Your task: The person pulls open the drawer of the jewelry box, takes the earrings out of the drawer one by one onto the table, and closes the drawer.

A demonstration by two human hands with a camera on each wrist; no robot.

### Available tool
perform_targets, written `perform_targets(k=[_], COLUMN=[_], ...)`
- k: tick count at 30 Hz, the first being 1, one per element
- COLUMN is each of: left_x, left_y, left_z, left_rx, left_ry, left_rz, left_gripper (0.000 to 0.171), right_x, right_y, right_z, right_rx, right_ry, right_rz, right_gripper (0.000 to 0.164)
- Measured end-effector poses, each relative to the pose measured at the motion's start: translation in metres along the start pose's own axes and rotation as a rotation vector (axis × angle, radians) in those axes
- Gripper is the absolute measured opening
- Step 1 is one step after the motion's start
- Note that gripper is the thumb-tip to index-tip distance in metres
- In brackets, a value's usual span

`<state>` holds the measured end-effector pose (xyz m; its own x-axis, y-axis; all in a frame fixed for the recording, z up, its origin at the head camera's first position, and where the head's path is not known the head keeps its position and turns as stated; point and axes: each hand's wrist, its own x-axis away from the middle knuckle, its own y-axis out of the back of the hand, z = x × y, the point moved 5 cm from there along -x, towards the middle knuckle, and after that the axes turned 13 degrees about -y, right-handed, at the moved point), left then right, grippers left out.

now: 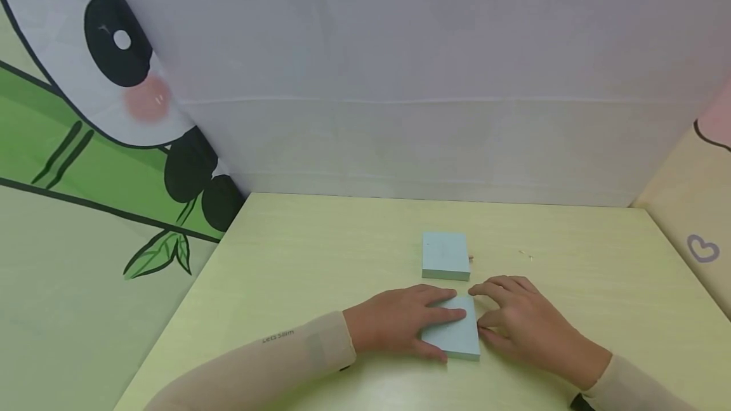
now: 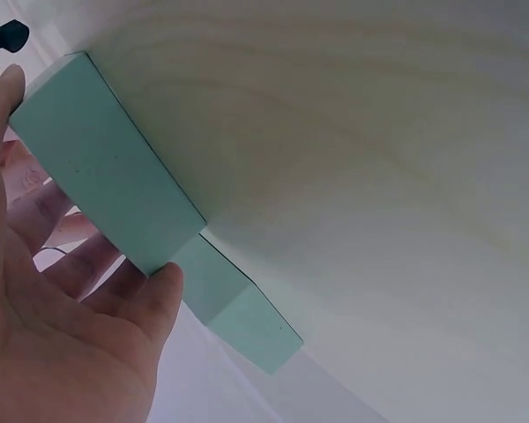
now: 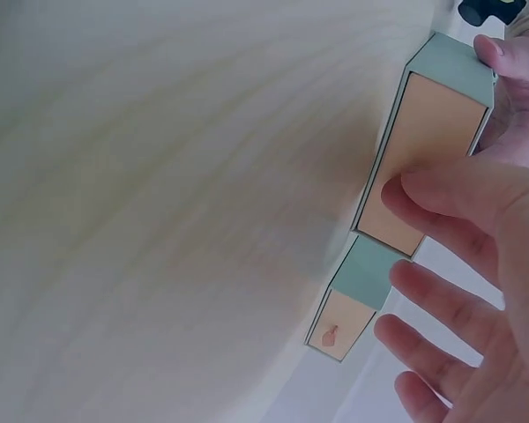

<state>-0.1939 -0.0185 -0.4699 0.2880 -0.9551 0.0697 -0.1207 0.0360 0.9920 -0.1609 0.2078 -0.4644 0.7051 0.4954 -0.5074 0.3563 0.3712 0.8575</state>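
A pale blue drawer box (image 1: 459, 335) lies flat on the table under my left hand (image 1: 396, 319). That hand grips the box from its left side, thumb at the near edge and spread fingers over the top and far edge. My right hand (image 1: 522, 319) is at the box's right end. In the right wrist view, its thumb and forefinger meet in a pinch against the tan drawer front (image 3: 441, 119), covering the spot of the pull; the other fingers are spread. A second pale blue drawer box (image 1: 445, 254) stands just beyond, its small pull (image 3: 330, 336) sticking out of its tan end.
The pale wooden table (image 1: 308, 240) reaches back to a white cloth (image 1: 400, 81). A few tiny crumbs (image 1: 526, 254) lie right of the far box. Painted panels stand at the left (image 1: 68, 297) and right (image 1: 697, 208).
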Motion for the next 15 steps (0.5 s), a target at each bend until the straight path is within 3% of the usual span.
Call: perform_targets(k=[15], left_x=[-0.001], left_y=[-0.0031], left_z=[0.0013], left_rx=[-0.037], left_ry=[-0.013], left_rz=[-0.009], left_gripper=[0.079], right_x=[0.0014], right_y=[-0.0031], right_z=[-0.0014], right_rx=[0.0], right_ry=[-0.022], right_rz=[0.022], right_gripper=[0.017])
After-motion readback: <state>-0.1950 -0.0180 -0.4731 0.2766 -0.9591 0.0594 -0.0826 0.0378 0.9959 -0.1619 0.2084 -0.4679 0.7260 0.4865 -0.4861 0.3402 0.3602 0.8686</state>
